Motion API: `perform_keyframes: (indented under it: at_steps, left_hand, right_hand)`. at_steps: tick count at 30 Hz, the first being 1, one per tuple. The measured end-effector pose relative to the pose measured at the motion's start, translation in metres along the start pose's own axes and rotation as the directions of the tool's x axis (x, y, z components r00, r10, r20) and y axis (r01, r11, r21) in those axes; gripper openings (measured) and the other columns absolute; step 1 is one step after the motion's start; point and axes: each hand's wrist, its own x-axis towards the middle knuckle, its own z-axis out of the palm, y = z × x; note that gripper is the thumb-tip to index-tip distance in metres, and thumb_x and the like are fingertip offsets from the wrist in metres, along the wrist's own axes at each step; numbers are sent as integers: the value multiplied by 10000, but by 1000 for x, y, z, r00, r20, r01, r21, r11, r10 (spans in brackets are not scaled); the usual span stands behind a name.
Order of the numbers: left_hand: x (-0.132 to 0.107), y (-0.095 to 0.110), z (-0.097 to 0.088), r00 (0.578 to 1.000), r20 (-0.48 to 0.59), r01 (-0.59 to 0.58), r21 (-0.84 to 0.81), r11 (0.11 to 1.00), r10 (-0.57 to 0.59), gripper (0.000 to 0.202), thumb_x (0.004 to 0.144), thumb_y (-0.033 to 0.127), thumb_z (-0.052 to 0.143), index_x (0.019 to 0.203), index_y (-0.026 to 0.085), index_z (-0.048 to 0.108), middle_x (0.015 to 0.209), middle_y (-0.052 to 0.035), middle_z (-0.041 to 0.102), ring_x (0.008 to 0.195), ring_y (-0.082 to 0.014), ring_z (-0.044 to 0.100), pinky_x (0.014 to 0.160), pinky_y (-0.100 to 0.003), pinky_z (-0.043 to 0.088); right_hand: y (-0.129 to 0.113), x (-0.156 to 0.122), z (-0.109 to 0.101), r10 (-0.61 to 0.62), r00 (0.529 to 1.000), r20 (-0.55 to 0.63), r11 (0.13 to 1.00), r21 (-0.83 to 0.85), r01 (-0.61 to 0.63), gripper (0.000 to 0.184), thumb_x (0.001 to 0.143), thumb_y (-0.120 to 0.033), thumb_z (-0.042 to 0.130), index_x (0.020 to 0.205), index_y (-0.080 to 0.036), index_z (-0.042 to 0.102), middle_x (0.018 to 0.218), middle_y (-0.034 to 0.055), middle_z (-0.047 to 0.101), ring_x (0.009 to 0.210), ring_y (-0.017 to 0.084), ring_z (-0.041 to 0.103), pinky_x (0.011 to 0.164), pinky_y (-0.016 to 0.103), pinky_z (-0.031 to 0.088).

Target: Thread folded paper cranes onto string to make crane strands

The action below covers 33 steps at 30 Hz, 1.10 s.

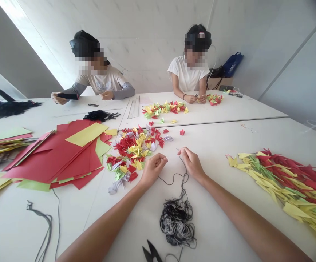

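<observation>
– While the needle [166,159] is pinched in the left hand [152,169], where is the thread [184,174] found?
– Its end is pinched by the right hand [192,162], just beside the needle; the rest trails to the tangle [177,222]. Wrists are best braced on the table [229,134], probably.

A: What's on the counter [229,138]?
B: White, seams across. Left: red & yellow-green paper sheets [65,156], fanned out. Mid: pile of folded paper bits [136,149]. Near edge: black thread [177,222] in a heap, scissors [149,254] just beside.
A: Right side?
B: Long row of folded pieces [289,182]. Far half: smaller pile [165,108], rulers [134,107].
</observation>
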Motion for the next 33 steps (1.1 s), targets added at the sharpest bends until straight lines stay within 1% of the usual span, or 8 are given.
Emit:
perform_keyframes:
  at_steps: [8, 13, 16, 20, 23, 29, 31, 33]
  left_hand:
    - [-2, 5, -2, 999, -1, 35, -68, 997, -35, 296, 902, 453, 557, 807, 176, 597, 576, 64, 282, 529, -109, 250, 522, -242, 199]
    - [-2, 3, -2, 999, -19, 25, -104, 994, -27, 283, 881, 450, 573, 796, 181, 600, 602, 42, 375, 543, -115, 314, 536, -243, 238]
    - [-3, 4, -2, 999, -10, 40, -86, 996, -41, 295, 887, 462, 566, 807, 181, 606, 591, 46, 350, 537, -114, 293, 530, -245, 220]
    - [-4, 8, -2, 998, 32, 49, -6, 999, -49, 303, 903, 462, 547, 818, 180, 614, 578, 61, 264, 534, -113, 243, 526, -249, 186]
    - [-4, 9, -2, 998, 37, 46, 26, 999, -47, 304, 903, 461, 544, 802, 182, 609, 575, 63, 242, 538, -113, 230, 530, -253, 179]
    - [-2, 9, -1, 996, 38, 76, 44, 996, -78, 296, 897, 443, 526, 800, 177, 611, 569, 63, 250, 548, -113, 241, 531, -252, 181]
    - [0, 10, 2, 995, 7, 95, 35, 995, -96, 283, 890, 427, 529, 768, 179, 591, 572, 59, 283, 551, -112, 263, 526, -246, 196]
    - [3, 11, 7, 990, -14, 140, -6, 990, -140, 283, 891, 422, 527, 740, 183, 557, 581, 54, 336, 542, -107, 297, 516, -237, 222]
  right_hand:
    - [-1, -2, -2, 19, 1000, -3, 999, 40, -19, 372, 1019, -456, 346, 854, -214, 576, 557, -66, 273, 525, 128, 294, 551, 265, 243]
    - [-2, -2, -4, 32, 999, 6, 998, 59, -32, 372, 1015, -458, 343, 855, -212, 572, 545, -71, 257, 509, 126, 274, 539, 266, 231]
    - [-2, -2, -5, 30, 999, 14, 997, 65, -31, 376, 1014, -464, 340, 857, -213, 571, 545, -71, 260, 507, 126, 272, 535, 266, 228]
    - [0, -2, -4, 28, 999, 24, 997, 66, -30, 386, 1018, -478, 327, 872, -215, 569, 545, -72, 257, 506, 125, 264, 534, 264, 230]
    - [0, -1, -3, 24, 1000, 18, 997, 73, -25, 394, 1021, -485, 314, 880, -215, 564, 549, -72, 264, 509, 125, 266, 537, 263, 235]
    - [-2, 2, -1, 57, 998, -17, 991, 125, -55, 396, 1016, -488, 312, 889, -218, 572, 564, -68, 291, 516, 126, 285, 542, 259, 258]
    - [-3, 5, 2, 88, 996, -27, 987, 135, -83, 380, 1006, -492, 343, 875, -220, 574, 570, -68, 294, 519, 126, 289, 545, 259, 265]
    - [-4, 9, 8, 120, 992, -40, 982, 155, -112, 357, 998, -469, 355, 860, -222, 573, 589, -62, 313, 528, 129, 305, 550, 260, 277]
